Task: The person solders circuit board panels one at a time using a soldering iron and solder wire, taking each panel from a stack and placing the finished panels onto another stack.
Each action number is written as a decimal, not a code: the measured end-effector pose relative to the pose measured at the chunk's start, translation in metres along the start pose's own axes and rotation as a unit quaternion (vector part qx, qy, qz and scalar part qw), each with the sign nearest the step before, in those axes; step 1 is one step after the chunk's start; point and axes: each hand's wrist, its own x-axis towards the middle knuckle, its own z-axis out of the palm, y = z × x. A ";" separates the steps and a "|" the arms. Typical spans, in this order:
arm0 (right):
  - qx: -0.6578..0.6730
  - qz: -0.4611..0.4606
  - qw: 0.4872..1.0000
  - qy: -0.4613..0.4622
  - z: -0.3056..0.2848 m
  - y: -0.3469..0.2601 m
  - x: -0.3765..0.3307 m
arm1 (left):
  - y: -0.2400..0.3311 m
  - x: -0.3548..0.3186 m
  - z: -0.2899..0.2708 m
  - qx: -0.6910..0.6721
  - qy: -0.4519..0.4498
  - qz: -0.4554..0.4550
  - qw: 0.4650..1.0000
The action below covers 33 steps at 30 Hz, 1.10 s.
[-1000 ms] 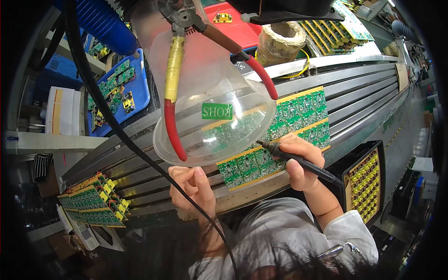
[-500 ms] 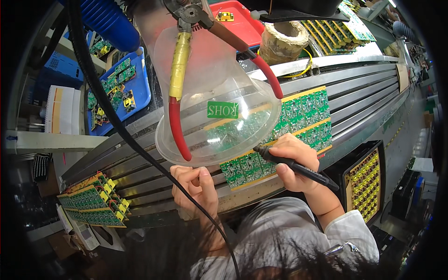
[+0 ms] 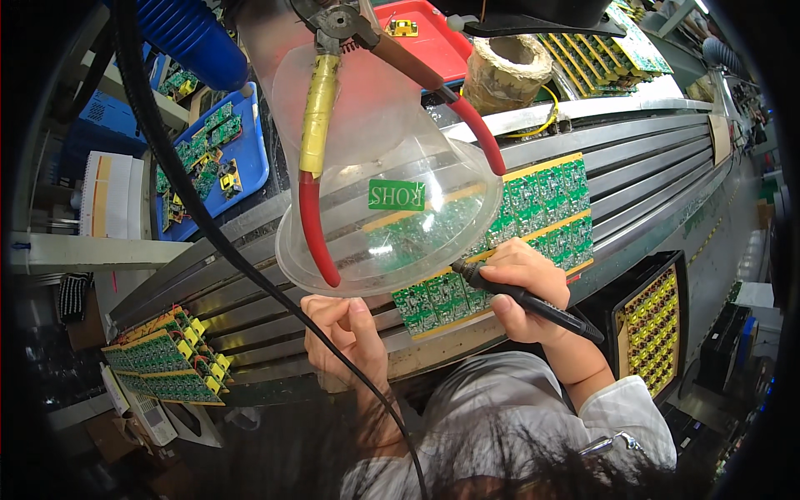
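Observation:
My right hand [image 3: 533, 279] grips a black soldering iron [image 3: 546, 310] like a pen. The iron's front end points up and left, and its tip disappears at the rim of a clear plastic fume hood [image 3: 354, 187]. Beneath the hood and to its right lies a panel of green circuit boards [image 3: 554, 196], partly seen through the plastic. Left of the iron, my left hand [image 3: 350, 337] is closed in a pinch close to the hood's near rim. Whatever its fingertips hold, if anything, is too small to make out. A black cable [image 3: 258, 279] passes in front of that hand.
Red-handled cutters [image 3: 319, 229] hang over the hood. A blue tray [image 3: 256, 158] with loose boards sits at the left, below a blue ribbed hose [image 3: 196, 42]. Stacked boards [image 3: 167, 358] stand at the near left, a black bin [image 3: 617, 304] at the right, a tape roll [image 3: 508, 75] behind.
My left hand has shifted very slightly to the left. The soldering iron and my right hand look almost unmoved.

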 end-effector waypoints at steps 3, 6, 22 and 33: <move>0.008 0.008 1.000 0.010 -0.001 0.000 -0.002 | 0.000 0.000 0.000 0.002 -0.001 0.004 1.000; 0.041 0.028 0.998 0.042 -0.001 0.000 -0.004 | 0.000 0.000 -0.001 0.013 -0.005 0.005 1.000; 0.056 0.032 0.996 0.056 -0.012 -0.017 -0.031 | 0.009 -0.025 -0.019 0.141 -0.059 0.110 0.982; 0.070 0.025 0.997 0.018 -0.009 -0.027 -0.061 | 0.010 -0.066 -0.040 0.185 -0.074 0.160 0.967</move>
